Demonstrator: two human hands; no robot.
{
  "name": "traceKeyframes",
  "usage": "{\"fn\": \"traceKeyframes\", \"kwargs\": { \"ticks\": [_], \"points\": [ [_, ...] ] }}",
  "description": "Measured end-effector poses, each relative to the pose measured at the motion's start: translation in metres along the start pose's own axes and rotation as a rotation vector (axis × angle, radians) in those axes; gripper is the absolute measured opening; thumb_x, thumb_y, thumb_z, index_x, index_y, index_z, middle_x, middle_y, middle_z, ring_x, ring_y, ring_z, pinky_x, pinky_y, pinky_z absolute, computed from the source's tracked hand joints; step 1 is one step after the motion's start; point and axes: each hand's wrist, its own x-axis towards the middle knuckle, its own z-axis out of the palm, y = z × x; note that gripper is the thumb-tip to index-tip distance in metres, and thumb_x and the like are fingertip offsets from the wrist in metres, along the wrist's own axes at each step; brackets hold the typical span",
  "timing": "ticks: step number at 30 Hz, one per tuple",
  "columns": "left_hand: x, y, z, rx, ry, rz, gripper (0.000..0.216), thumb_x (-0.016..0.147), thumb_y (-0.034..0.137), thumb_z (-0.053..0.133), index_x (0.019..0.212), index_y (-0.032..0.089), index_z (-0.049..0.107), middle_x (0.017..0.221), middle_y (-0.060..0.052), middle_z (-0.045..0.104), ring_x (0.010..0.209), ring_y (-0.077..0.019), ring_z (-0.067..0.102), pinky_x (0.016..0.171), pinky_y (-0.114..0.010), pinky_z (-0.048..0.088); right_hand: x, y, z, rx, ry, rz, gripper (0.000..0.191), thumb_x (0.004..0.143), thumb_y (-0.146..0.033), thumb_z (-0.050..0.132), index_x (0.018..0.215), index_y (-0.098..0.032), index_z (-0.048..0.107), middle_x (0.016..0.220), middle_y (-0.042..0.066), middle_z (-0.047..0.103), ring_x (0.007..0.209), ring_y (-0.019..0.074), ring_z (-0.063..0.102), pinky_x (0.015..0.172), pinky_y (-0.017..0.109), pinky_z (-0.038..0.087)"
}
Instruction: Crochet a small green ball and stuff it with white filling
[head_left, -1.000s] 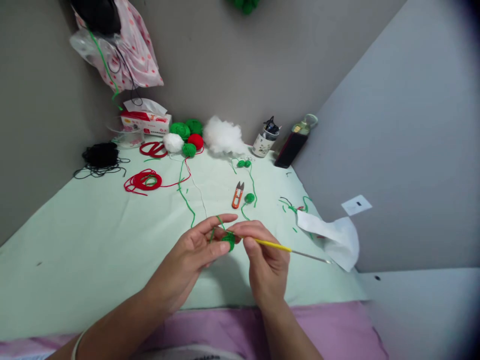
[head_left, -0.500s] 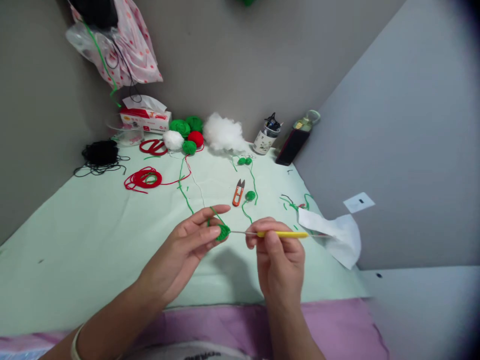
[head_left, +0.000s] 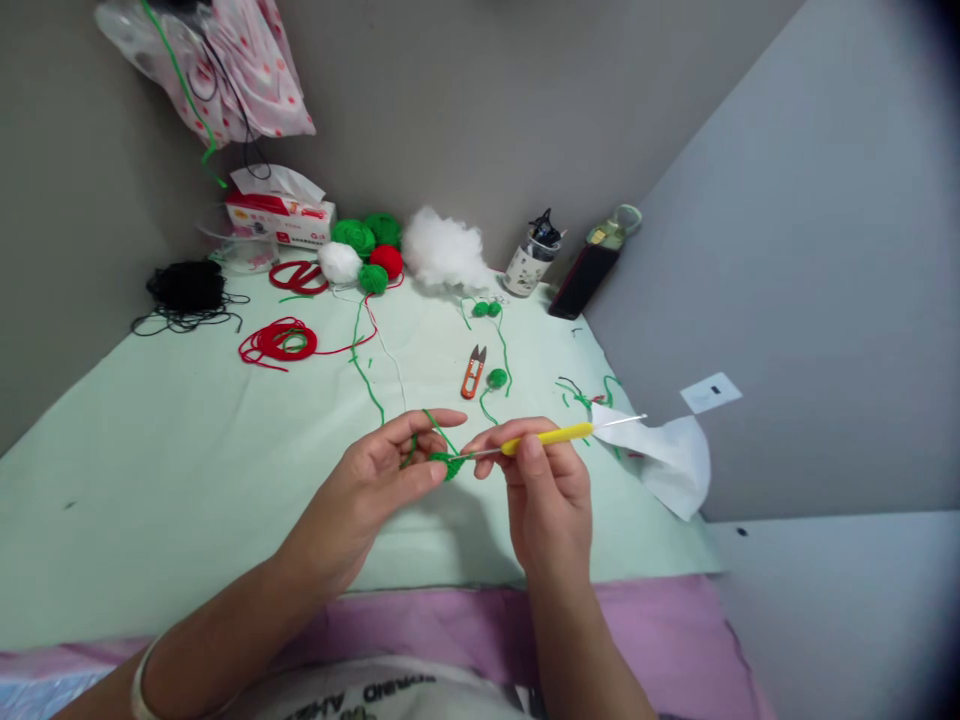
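My left hand (head_left: 375, 480) pinches a small green crochet piece (head_left: 451, 466) between thumb and fingers, its index finger stretched out with green yarn (head_left: 441, 430) running over it. In my right hand (head_left: 547, 490) is a crochet hook (head_left: 551, 438) with a yellow handle, gripped like a pencil. The hook's thin metal tip reaches the green piece; whether it passes through a stitch I cannot tell. Beyond the hands lie orange thread snips (head_left: 472, 372) and a small green crocheted ball (head_left: 496, 378) with a loose tail.
At the back stand yarn balls (head_left: 352, 238), white stuffing (head_left: 444, 250), a tissue box (head_left: 281, 218), a pen cup (head_left: 529, 265) and a dark bottle (head_left: 589, 270). Red yarn (head_left: 277, 342), red-handled scissors (head_left: 298, 278) and black yarn (head_left: 187, 288) lie left. White paper (head_left: 660, 460) lies right.
My right hand has moved left and tilted the hook, bringing its tip over the green piece. The hands are closer together. The whole view has shifted slightly.
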Motion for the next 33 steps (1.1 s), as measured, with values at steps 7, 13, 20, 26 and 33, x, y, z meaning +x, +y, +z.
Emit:
{"fn": "traceKeyframes", "kwargs": {
  "ticks": [7,13,20,26,33],
  "points": [
    [-0.002,-0.005,-0.002,0.165,0.057,0.125,0.029,0.088,0.025,0.079,0.116,0.033,0.081,0.092,0.000,0.063,0.092,-0.0184,0.054,0.088,-0.029,0.042,-0.013,-0.002,0.001,-0.420,-0.033,-0.327,0.026,0.107,-0.019,0.050,0.112,-0.026,0.074,0.100,0.004,0.079,0.083,0.0167,0.075,0.075,0.033,0.062],
    [-0.005,-0.009,0.004,0.247,0.188,0.219,0.032,0.086,0.023,0.081,0.116,0.031,0.080,0.089,0.001,0.065,0.087,-0.0191,0.054,0.088,-0.030,0.043,-0.015,0.004,-0.001,-0.688,-0.165,-0.685,0.026,0.104,-0.015,0.051,0.123,-0.023,0.066,0.101,0.010,0.080,0.090,0.0221,0.077,0.072,0.037,0.063],
    [-0.007,-0.006,0.006,0.364,0.204,0.242,0.030,0.087,0.022,0.079,0.115,0.034,0.080,0.089,0.002,0.066,0.089,-0.0187,0.055,0.091,-0.030,0.042,-0.014,0.005,-0.003,-0.470,-0.069,-0.430,0.029,0.105,-0.013,0.048,0.119,-0.027,0.069,0.098,0.005,0.078,0.081,0.0185,0.073,0.069,0.036,0.062],
    [-0.007,-0.011,0.014,0.127,0.194,0.173,0.041,0.079,0.023,0.087,0.118,0.029,0.077,0.085,0.002,0.067,0.080,-0.0148,0.055,0.081,-0.027,0.046,-0.014,0.014,-0.001,-0.904,-0.097,-0.802,0.034,0.099,-0.011,0.062,0.127,-0.030,0.070,0.102,0.007,0.078,0.091,0.0220,0.075,0.075,0.038,0.064],
    [0.001,0.000,0.004,-0.300,-0.007,-0.134,0.040,0.082,0.028,0.088,0.121,0.021,0.079,0.062,0.010,0.048,0.053,-0.0052,0.030,0.090,-0.027,0.050,-0.011,0.008,-0.003,-0.445,0.056,-0.483,0.024,0.105,-0.019,0.055,0.112,-0.027,0.076,0.089,0.005,0.076,0.075,0.0191,0.070,0.066,0.037,0.059]
  ]
}}
